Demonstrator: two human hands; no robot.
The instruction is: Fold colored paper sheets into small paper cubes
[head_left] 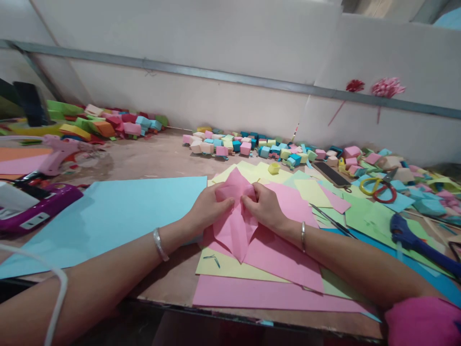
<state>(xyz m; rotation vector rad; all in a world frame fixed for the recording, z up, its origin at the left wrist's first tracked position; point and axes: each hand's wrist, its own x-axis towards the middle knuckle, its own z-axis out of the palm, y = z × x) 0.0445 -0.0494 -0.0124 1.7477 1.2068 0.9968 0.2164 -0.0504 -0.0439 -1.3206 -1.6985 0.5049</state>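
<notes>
A folded sheet of pink paper (234, 230) is held upright between my two hands, its creased point rising above my fingers. My left hand (211, 204) grips its left side, thumb pressed on the front near the middle. On the right side my right hand (264, 204) pinches it, the thumb close to the other thumb. The fingers behind the paper are partly hidden. Beneath lie flat pink sheets (284, 269) and a yellow sheet (230, 266). A large light blue sheet (144, 211) spreads out to the left.
Small folded paper boxes (245, 146) line the back. At left are a pink glue gun (54, 156) and a purple power strip (43, 209). Scissors (382, 188), a phone (331, 174) and a blue glue gun (418, 240) lie right. A white cable (59, 288) crosses my left forearm.
</notes>
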